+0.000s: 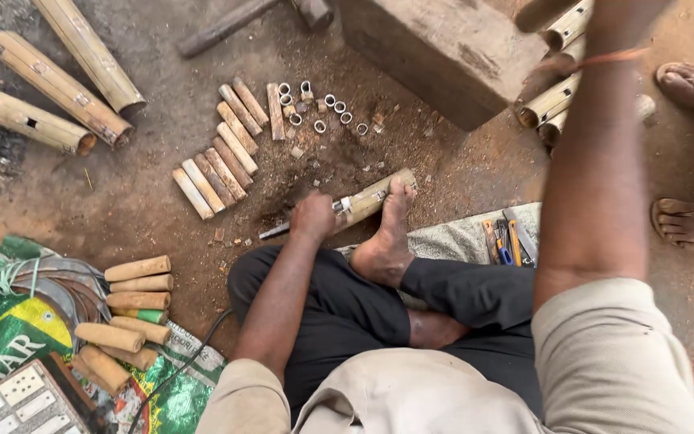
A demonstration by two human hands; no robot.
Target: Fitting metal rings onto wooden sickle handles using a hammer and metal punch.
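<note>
- Head view looks down at a person who sits on the dirt floor (146, 193) with crossed legs.
- Left hand (312, 217) is closed around a metal tool (276, 231) at the end of a bamboo piece (371, 198); the tool's dark tip points left, low over the ground.
- Bamboo piece lies on the floor, and the bare foot (391, 233) presses on it near its right end.
- Right hand is raised out of the picture at the top; only the forearm (596, 177) shows, so I cannot tell its grip.
- Short cut bamboo sticks (222, 153) lie in rows to the upper left, with small metal rings (315, 108) near them.
- Wooden block (443, 48) stands behind.
</note>
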